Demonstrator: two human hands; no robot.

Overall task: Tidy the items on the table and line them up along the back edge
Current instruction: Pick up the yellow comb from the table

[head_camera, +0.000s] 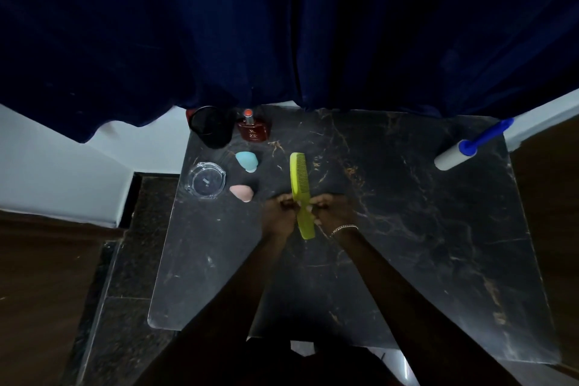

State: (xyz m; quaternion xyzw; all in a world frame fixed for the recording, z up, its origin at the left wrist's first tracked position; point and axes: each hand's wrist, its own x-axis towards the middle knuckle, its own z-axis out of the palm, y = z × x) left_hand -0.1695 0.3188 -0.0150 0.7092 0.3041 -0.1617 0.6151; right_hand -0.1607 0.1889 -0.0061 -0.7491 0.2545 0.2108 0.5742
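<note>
While the left hand point(279, 209) and right hand point(326, 207) both pinch it, the green comb point(299, 186) stands between them above the counter point(407, 229).

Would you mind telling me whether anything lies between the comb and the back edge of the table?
Nothing visible does. Both hands, left and right, hold the comb, and the table straight beyond it is bare up to the curtain. The perfume bottle and black cup stand off to the left.

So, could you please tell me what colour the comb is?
Yellow-green; the comb shows clearly in the head view.
</note>
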